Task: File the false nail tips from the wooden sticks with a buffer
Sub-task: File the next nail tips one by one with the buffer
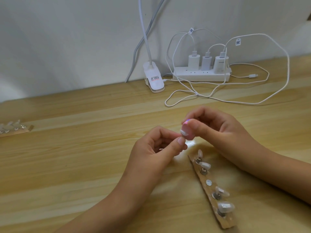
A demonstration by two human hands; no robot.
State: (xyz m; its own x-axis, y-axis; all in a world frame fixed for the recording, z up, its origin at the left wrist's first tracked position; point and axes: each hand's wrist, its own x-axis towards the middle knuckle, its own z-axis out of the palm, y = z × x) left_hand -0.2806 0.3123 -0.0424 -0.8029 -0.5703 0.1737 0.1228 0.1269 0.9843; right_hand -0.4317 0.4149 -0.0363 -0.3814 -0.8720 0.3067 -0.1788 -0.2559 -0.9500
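Nail tip (183, 132) — we're pinching it in the left hand (156, 148), right hand (215, 125) gripping the buffer (189, 135) — heavy pressure is risking it popping loose.

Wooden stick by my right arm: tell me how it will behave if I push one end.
The wooden stick looks flat, so it would probably slide or pivot on the table rather than roll. Being thin, it is likely light. The nail tips stand raised on small mounts, so a knock might dislodge them.
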